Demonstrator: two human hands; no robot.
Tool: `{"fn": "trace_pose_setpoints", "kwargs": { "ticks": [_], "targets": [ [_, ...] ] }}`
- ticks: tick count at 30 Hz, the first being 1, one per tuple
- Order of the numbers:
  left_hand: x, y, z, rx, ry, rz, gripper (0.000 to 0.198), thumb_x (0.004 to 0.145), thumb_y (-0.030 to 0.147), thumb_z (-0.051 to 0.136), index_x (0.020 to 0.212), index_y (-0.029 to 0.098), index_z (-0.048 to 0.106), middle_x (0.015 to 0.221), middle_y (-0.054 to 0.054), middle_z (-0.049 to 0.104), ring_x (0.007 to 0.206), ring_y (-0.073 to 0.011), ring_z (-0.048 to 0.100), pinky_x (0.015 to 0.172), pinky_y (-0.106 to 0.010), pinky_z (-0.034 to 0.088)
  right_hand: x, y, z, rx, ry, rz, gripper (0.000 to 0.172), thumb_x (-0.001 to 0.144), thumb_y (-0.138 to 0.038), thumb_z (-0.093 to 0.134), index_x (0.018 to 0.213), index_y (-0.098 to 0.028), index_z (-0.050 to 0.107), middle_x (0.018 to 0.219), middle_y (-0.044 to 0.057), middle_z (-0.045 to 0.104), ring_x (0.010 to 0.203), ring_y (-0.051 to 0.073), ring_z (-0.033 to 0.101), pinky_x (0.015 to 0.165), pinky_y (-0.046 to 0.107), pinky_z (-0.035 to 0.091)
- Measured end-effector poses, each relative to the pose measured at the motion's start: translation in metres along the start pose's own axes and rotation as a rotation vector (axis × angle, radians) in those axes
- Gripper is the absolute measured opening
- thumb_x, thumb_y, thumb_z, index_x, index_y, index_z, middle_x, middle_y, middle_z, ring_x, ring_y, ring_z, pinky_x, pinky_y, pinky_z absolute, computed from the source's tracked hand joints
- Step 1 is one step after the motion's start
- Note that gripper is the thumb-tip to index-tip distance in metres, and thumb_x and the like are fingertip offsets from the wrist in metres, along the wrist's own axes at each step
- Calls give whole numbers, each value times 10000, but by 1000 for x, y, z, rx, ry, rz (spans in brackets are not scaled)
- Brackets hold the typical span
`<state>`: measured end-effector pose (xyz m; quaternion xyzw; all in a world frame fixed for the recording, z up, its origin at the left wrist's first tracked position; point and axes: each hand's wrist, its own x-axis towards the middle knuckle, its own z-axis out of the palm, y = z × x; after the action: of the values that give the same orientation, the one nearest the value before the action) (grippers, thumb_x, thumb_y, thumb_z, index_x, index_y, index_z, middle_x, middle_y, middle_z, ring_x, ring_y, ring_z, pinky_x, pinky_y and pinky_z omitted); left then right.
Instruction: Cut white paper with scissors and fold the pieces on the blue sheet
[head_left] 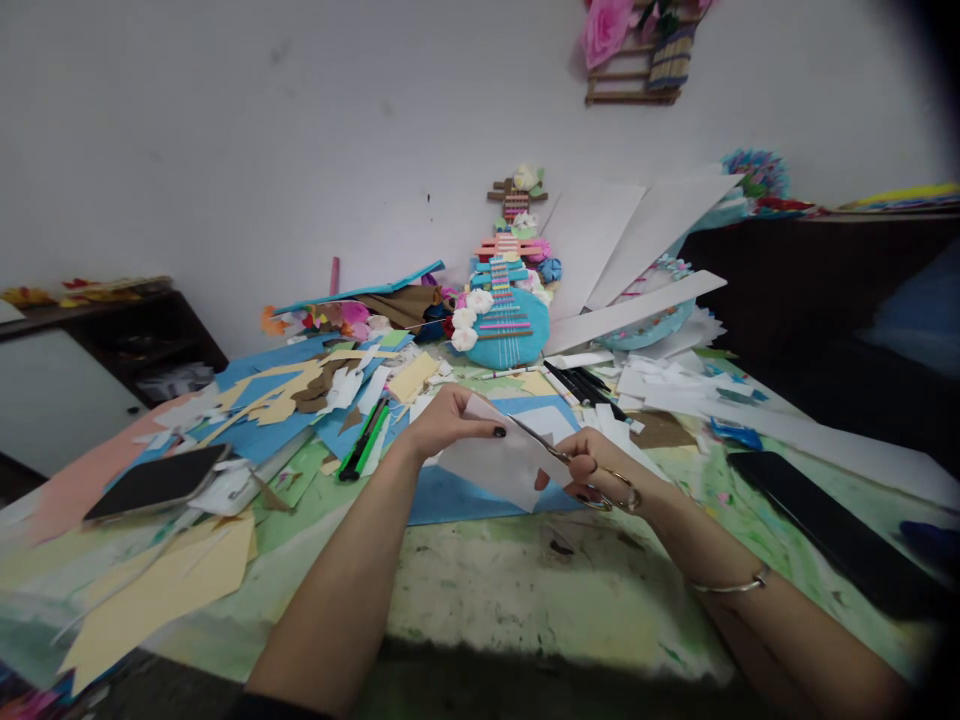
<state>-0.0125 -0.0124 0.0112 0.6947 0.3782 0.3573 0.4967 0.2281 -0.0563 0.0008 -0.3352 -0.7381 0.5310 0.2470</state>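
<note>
Between thumb and fingers, my left hand (448,418) pinches a piece of white paper (487,465) above the table. Scissors (536,442) are in my right hand (589,462), their blades pointing up and left at the paper's upper edge. My fingers partly cover the scissor handles. Beneath the paper lies a blue sheet (442,505). I cannot tell how far the blades have cut into the paper.
A black phone (832,530) lies on the right, another phone (157,483) on the left. A green cutter (366,440) rests beside my left wrist. Paper scraps (270,395), black pens (581,382) and a blue lute-shaped craft (506,330) stand farther back.
</note>
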Motion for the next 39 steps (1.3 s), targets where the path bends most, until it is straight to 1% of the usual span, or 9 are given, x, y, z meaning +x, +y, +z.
{"fn": "trace_pose_setpoints", "kwargs": {
  "ticks": [4, 9, 12, 15, 19, 25, 29, 34, 39],
  "targets": [
    [1, 1, 1, 9, -12, 0, 263, 579, 313, 779, 728, 104, 722, 641, -42, 682, 555, -131, 604, 498, -194, 442, 2, 6, -1, 15, -46, -71, 581, 765, -580, 477, 842, -44, 688, 455, -16, 435, 378, 68, 366, 376, 208, 275],
    [1, 4, 5, 33, -43, -11, 250, 582, 297, 777, 714, 92, 724, 633, -49, 680, 540, -120, 585, 486, -187, 430, 6, 14, -1, 44, -58, -21, 679, 761, -665, 444, 878, -41, 687, 467, -11, 446, 374, 72, 382, 369, 204, 295],
    [2, 3, 8, 40, -67, -9, 258, 580, 299, 779, 730, 96, 728, 641, -49, 684, 539, -118, 583, 496, -191, 435, 6, 15, -1, 11, -69, -47, 713, 748, -699, 434, 889, -51, 693, 458, -8, 450, 394, 85, 401, 369, 200, 304],
    [3, 1, 12, 51, -90, 6, 259, 580, 296, 780, 737, 96, 730, 650, -49, 687, 547, -117, 584, 511, -191, 441, 6, 13, -1, -56, -44, -82, 755, 735, -737, 411, 870, -54, 706, 470, 7, 475, 425, 91, 416, 390, 199, 298],
    [4, 1, 16, 56, -101, 21, 252, 590, 298, 773, 728, 93, 727, 637, -43, 680, 552, -115, 580, 511, -184, 437, 5, 9, 2, -16, -16, -80, 799, 702, -772, 411, 856, -42, 698, 533, 35, 528, 442, 89, 418, 406, 204, 305],
    [3, 2, 16, 48, -94, -8, 271, 576, 305, 776, 728, 86, 723, 631, -39, 675, 537, -112, 571, 499, -184, 434, 3, 4, 1, -55, 37, -66, 647, 670, -694, 498, 741, -80, 691, 387, -64, 300, 347, 55, 264, 345, 189, 203],
    [3, 2, 15, 56, -71, -14, 273, 572, 321, 780, 694, 86, 712, 618, -33, 664, 533, -110, 566, 479, -176, 422, 3, 2, 1, -31, 35, -16, 580, 654, -624, 541, 740, -68, 683, 355, -68, 312, 316, 51, 261, 331, 187, 174],
    [3, 0, 11, -65, -89, 27, 288, 598, 330, 770, 772, 105, 725, 711, -49, 694, 600, -134, 607, 524, -190, 456, 2, 5, 0, -47, 71, 7, 606, 695, -637, 493, 768, -67, 686, 362, -52, 351, 309, 56, 296, 325, 183, 191],
    [3, -2, 9, -119, -51, 53, 270, 640, 347, 744, 768, 110, 736, 713, -63, 699, 610, -144, 613, 534, -203, 461, 3, 11, -1, -25, 57, 5, 642, 730, -658, 472, 802, -63, 701, 406, -24, 408, 348, 63, 339, 342, 185, 238]
  ]
}}
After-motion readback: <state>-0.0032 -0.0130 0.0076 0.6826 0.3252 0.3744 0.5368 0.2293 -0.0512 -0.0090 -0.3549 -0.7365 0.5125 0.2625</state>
